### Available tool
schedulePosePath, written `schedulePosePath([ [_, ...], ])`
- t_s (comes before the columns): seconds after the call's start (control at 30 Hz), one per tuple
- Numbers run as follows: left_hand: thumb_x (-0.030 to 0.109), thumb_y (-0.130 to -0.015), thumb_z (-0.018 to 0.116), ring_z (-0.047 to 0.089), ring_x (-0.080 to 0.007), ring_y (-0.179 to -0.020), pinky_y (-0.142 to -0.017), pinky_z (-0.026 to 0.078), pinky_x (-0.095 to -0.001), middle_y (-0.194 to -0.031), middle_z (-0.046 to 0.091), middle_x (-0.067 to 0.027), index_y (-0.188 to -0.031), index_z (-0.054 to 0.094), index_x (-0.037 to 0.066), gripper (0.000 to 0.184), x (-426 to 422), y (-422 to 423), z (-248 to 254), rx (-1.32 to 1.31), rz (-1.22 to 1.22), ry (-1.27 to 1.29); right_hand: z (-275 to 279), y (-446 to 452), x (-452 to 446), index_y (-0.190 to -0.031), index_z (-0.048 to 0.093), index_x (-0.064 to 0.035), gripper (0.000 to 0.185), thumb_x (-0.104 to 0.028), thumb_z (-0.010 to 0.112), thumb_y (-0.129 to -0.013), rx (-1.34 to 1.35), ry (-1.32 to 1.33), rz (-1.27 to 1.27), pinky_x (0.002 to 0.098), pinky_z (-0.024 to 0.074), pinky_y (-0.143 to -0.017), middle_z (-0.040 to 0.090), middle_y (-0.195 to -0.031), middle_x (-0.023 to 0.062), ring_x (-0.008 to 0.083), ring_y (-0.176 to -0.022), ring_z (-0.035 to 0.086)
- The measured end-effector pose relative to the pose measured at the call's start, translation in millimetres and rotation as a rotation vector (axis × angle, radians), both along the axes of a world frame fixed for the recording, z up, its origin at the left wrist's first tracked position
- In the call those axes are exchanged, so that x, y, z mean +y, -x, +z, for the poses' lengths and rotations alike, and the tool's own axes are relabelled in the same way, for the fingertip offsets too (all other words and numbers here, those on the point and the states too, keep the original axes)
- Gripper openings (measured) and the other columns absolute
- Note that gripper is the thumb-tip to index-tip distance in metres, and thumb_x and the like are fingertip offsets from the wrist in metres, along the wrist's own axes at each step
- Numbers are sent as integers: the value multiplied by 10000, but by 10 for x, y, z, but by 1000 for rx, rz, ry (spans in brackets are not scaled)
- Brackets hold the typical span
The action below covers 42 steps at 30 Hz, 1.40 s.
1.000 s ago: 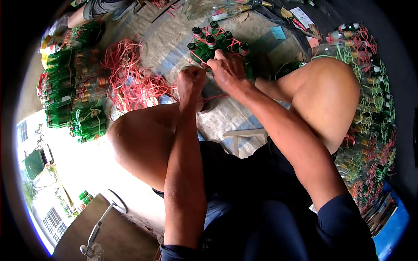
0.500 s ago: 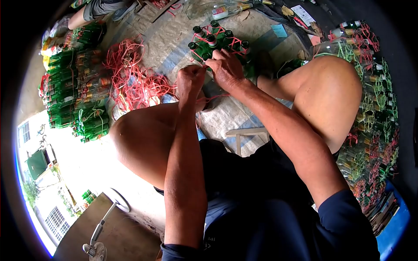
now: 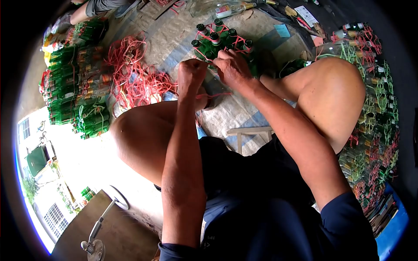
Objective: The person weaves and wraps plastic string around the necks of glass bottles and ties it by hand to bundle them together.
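A cluster of green glass bottles (image 3: 215, 39) stands upright on the floor between my feet. Pink plastic string (image 3: 238, 42) runs around and between the bottle necks. My left hand (image 3: 190, 74) is closed in a fist at the near left of the cluster, on the string. Just to its right, my right hand (image 3: 235, 70) pinches the same string at the near edge of the bottles. A short strand is stretched between the two hands. The fingertips of both hands are partly hidden.
A tangled heap of pink string (image 3: 135, 74) lies left of the bottles. Bundled bottles are stacked at the left (image 3: 65, 82) and along the right (image 3: 374, 113). A small wooden stool (image 3: 248, 130) stands below me. Another person's leg (image 3: 80, 15) shows at upper left.
My hands have moved slightly apart, with the right hand shifting right and the strand between them drawn out. The bottles sit slightly farther right and higher in view.
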<state>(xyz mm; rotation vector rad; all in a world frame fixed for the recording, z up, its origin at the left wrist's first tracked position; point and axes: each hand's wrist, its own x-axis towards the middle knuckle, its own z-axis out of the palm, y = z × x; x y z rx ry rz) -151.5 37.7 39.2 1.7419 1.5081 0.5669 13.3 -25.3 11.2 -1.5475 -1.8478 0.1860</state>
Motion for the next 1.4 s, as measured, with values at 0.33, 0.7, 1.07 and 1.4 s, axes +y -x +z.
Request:
schedulePosePath([
  [0.33, 187, -808, 713, 511, -76, -592, -545, 459, -350, -569, 548, -100, -764, 695, -40, 232, 476, -235, 25, 193, -398, -92, -32, 70, -126, -901, 757, -66, 161, -23, 650, -788, 9, -74, -82, 430, 547, -802, 661, -968, 102, 318, -960, 631],
  [0.7, 209, -779, 636, 713, -414, -765, -680, 561, -513, -800, 699, -213, -816, 737, 69, 177, 811, -631, 209, 612, -644, -264, -93, 139, -142, -828, 672, -42, 124, 8, 670, -715, 130, -33, -140, 447, 527, -760, 599, -973, 98, 324, -932, 601],
  [1.07, 211, -786, 677, 741, -363, -987, -856, 596, -464, -1021, 759, -201, -1027, 777, 54, 304, 1284, -709, 159, 760, -849, 34, -78, 118, -196, -925, 708, -54, 188, 33, 678, -761, 124, 38, -138, 404, 527, -851, 610, -1051, 67, 310, -1011, 599],
  [1.4, 282, -828, 679, 729, -385, -917, -804, 590, -489, -938, 754, -162, -919, 801, 131, 215, 1116, -456, -12, 756, -660, -171, -44, 78, -202, -917, 701, -54, 192, 39, 685, -750, 111, 46, -110, 404, 532, -856, 608, -1057, 71, 313, -1025, 599],
])
